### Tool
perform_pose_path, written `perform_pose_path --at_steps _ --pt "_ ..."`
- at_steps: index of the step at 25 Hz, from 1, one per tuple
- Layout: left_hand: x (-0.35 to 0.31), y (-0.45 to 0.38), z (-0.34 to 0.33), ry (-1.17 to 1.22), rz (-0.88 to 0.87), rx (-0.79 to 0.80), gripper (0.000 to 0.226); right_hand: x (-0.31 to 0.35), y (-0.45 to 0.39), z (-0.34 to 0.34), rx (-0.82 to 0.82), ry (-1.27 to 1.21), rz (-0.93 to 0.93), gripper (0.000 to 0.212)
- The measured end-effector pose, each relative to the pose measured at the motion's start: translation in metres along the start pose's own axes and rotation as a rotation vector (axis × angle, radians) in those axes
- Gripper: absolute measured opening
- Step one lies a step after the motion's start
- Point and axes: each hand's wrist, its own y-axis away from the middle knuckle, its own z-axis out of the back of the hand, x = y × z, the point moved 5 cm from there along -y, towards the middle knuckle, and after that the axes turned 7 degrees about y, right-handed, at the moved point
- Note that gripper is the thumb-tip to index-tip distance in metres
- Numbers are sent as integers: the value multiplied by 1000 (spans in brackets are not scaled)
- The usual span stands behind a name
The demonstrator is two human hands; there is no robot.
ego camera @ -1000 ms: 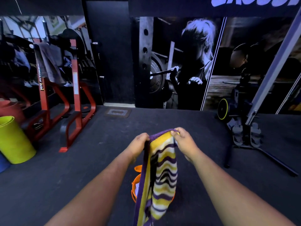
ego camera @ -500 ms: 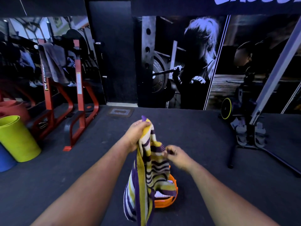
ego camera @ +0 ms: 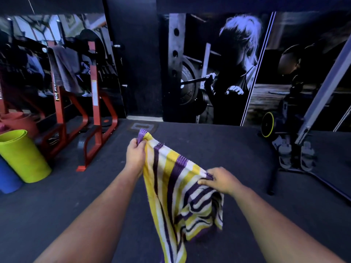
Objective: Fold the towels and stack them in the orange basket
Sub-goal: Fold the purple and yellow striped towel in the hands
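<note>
A yellow, white and purple striped towel (ego camera: 171,183) hangs in front of me above the dark floor. My left hand (ego camera: 135,154) grips its upper corner, held higher and further out. My right hand (ego camera: 218,179) pinches the towel's edge lower down on the right, so the top edge slopes between the two hands. The lower part of the towel droops in folds toward the floor. The orange basket is hidden behind the towel.
A red steel rack (ego camera: 93,103) stands at the left with a grey cloth (ego camera: 64,71) draped on it. Rolled green (ego camera: 20,156) and blue (ego camera: 7,179) mats lie at the far left. A black stand with a yellow-rimmed wheel (ego camera: 267,124) is at the right.
My right hand has moved out to the right along the towel's edge, spreading the towel wider. The spread towel now covers the orange basket that showed below it earlier.
</note>
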Motion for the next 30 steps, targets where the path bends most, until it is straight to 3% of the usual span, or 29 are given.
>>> perform_pose_path --at_steps 2,3,6,7,8,9,12,15,19,24,27,30 --pt "12 5 2 -159 -26 49 24 -8 0 3 -71 85 -68 46" --pt "18 13 -5 -235 -33 155 32 -4 -1 7 -119 64 -64 38" --pt "50 44 -44 -516 64 675 75 30 -9 14 -135 -53 69 25" --pt "59 52 -54 -644 52 799 66 41 -11 16 -131 -77 109 24" --pt "60 55 -59 -778 -21 831 42 47 -13 17 -131 -94 134 25" --pt "54 55 -60 -867 -105 799 20 48 -15 19 -125 -93 138 29" --pt "42 39 -47 -908 -185 658 26 25 -14 20 -49 79 46 40" --pt "35 26 -26 -884 -180 535 28 0 -10 9 3 242 -41 37" --pt "30 17 -1 -764 -74 321 28 -29 -3 -5 27 130 -198 19" --pt "39 17 1 -691 21 204 32 -37 -2 -8 -127 -136 -406 26" --pt "43 7 11 -574 58 53 36 -27 1 1 -231 73 -348 27" --pt "35 5 16 -525 60 -20 37 -18 2 0 -199 274 -220 23"
